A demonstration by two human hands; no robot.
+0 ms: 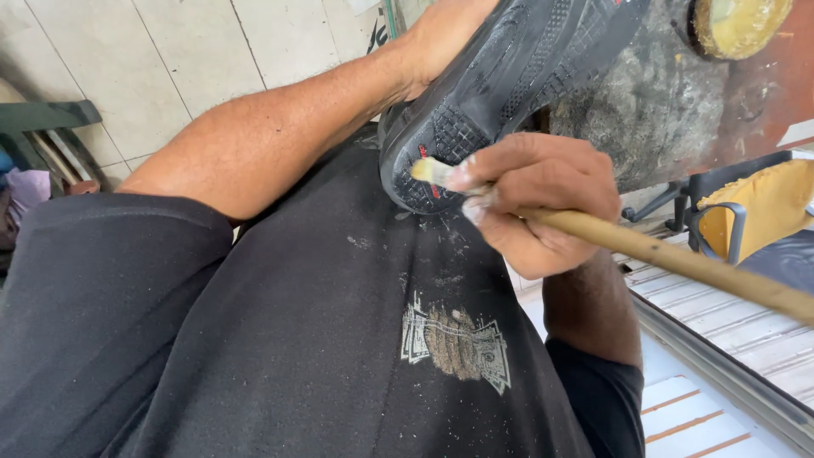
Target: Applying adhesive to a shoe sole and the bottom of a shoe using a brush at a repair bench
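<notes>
A black shoe (509,76) is held sole-up against my black shirt (322,339). My left hand (441,34) grips it from the far side, mostly hidden behind the shoe. My right hand (543,199) is closed around a brush with a long wooden handle (678,259). The brush's pale bristle tip (424,170) touches the rim of the sole near its rounded end. The sole has a gridded tread with a small red mark next to the bristles.
A round tin of yellowish paste (742,24) sits on a dark stained work surface (653,102) at top right. A black chair with a yellow cushion (755,212) stands to the right, a green chair (42,119) at left on pale floor tiles (170,59).
</notes>
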